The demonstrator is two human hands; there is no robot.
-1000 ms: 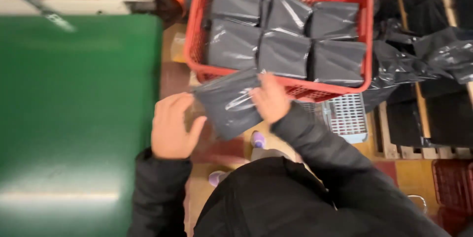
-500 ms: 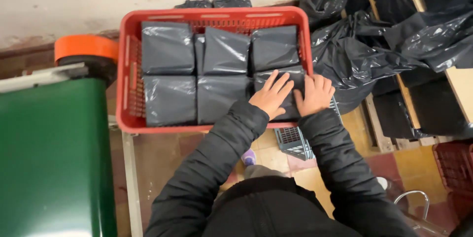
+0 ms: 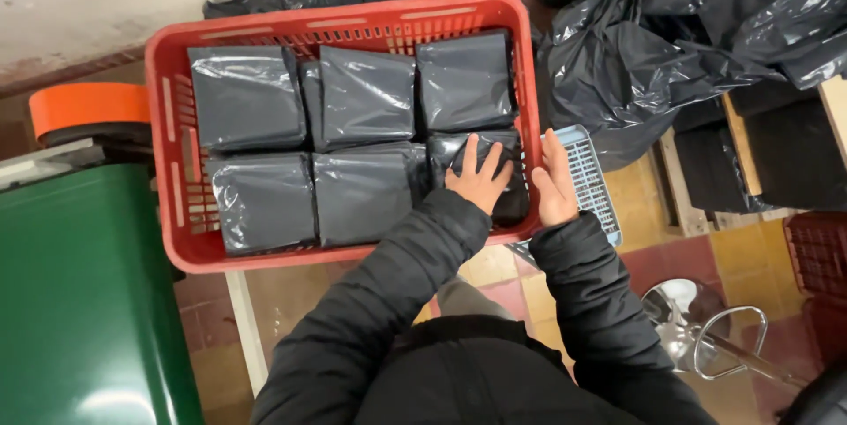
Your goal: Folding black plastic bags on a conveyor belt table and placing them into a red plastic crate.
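A red plastic crate (image 3: 168, 125) holds several dark grey plastic-wrapped parcels laid flat in two rows. My left hand (image 3: 479, 180) lies flat with fingers spread on the parcel (image 3: 510, 204) in the crate's near right corner. My right hand (image 3: 556, 182) rests edge-on against the crate's right wall, fingers straight, holding nothing. It sits between the crate and a small light blue basket (image 3: 593, 187). Both arms wear black padded sleeves.
A green conveyor belt (image 3: 79, 301) with an orange end roller (image 3: 84, 107) runs along the left. Black plastic bags (image 3: 670, 45) pile up at the right and behind the crate. A metal stool (image 3: 706, 328) and a dark red crate (image 3: 820, 248) stand lower right.
A second ago both hands held a grey parcel over the crate's near edge. It now lies in the near right corner, and my right hand has slid off it to the crate's side.
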